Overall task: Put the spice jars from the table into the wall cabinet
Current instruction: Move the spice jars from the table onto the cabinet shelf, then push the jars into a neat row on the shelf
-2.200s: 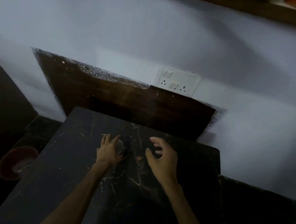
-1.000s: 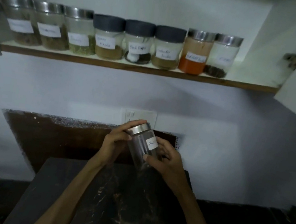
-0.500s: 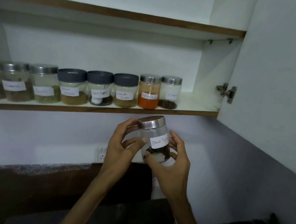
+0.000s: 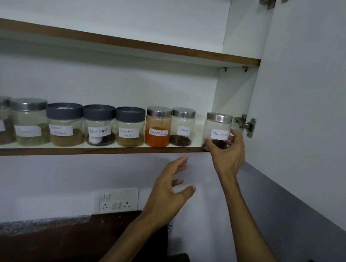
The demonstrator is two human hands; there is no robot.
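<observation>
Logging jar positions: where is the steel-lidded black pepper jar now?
In the head view, the black pepper jar stands at the shelf's right end, right of the cloves jar, gripped by the right hand.

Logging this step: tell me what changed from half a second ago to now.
The Black Pepper jar went up from in front of the shelf onto its right end, beside the Cloves jar. The left hand let go and hangs open; the right hand still grips it. The shelved jars stayed put.

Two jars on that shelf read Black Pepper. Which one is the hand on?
The steel-lidded Black Pepper jar at the shelf's right end, gripped by the right hand. The other Black Pepper jar has a dark grey lid and stands untouched mid-row.
</observation>
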